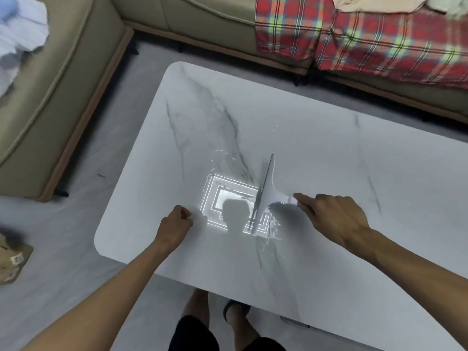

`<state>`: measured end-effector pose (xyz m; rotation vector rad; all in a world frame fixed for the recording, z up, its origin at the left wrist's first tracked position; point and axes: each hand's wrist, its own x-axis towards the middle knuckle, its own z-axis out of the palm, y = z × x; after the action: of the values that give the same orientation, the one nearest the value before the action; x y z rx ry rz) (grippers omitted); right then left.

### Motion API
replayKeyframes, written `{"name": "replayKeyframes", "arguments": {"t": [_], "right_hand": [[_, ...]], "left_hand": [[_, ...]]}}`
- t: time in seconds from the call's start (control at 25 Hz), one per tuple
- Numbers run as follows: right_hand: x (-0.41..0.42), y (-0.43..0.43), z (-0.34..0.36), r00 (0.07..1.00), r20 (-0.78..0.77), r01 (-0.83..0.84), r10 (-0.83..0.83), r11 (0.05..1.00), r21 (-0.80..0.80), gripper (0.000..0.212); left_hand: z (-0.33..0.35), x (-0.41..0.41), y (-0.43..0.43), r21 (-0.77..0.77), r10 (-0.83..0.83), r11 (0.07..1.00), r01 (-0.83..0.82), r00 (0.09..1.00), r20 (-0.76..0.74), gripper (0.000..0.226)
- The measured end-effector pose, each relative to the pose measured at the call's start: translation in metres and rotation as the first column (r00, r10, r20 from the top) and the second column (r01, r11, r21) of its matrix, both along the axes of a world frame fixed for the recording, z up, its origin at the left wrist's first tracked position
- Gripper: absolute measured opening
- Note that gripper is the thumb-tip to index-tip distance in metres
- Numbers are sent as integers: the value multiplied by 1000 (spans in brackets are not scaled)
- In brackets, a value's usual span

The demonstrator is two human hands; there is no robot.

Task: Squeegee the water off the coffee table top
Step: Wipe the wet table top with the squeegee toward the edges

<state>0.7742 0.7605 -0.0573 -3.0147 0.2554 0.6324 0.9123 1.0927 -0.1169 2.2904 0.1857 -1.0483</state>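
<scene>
A white marble coffee table top (pixel 316 153) with grey veins fills the middle of the view. My right hand (pixel 336 219) grips the handle of a white squeegee (pixel 267 188), index finger stretched along it. Its long blade lies on the table, running from far to near. Water (pixel 272 229) beads beside the near end of the blade, and small drops (pixel 220 152) sit farther back. My left hand (pixel 176 221) rests on the table left of the blade as a closed fist, holding nothing I can see.
A beige sofa (pixel 63 84) wraps around the left and far sides. A red plaid blanket (pixel 367 34) hangs over it at the far right. Crumpled pale cloth (pixel 20 39) lies top left. My legs (pixel 217 323) stand at the table's near edge. A ceiling light reflects on the table.
</scene>
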Motion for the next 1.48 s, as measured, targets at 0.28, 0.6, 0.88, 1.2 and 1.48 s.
{"name": "replayKeyframes", "arguments": {"t": [0.28, 0.6, 0.88, 1.2, 1.48], "right_hand": [[167, -1, -31, 874, -22, 455, -485, 804, 383, 29], [356, -2, -79, 790, 51, 550, -611, 742, 382, 32], [240, 12, -78, 886, 25, 447, -464, 866, 222, 30], [136, -9, -21, 874, -139, 479, -465, 873, 89, 40], [251, -61, -53, 801, 7, 570, -599, 767, 295, 18]], "left_hand": [[-38, 84, -15, 22, -122, 993, 120, 986, 110, 21], [-91, 153, -39, -6, -336, 942, 335, 942, -16, 28], [-88, 170, -54, 5, -231, 971, 240, 937, -261, 27], [-70, 183, -66, 75, -251, 955, 287, 917, -308, 51], [-69, 157, -60, 135, -267, 948, 290, 950, -163, 35]]}}
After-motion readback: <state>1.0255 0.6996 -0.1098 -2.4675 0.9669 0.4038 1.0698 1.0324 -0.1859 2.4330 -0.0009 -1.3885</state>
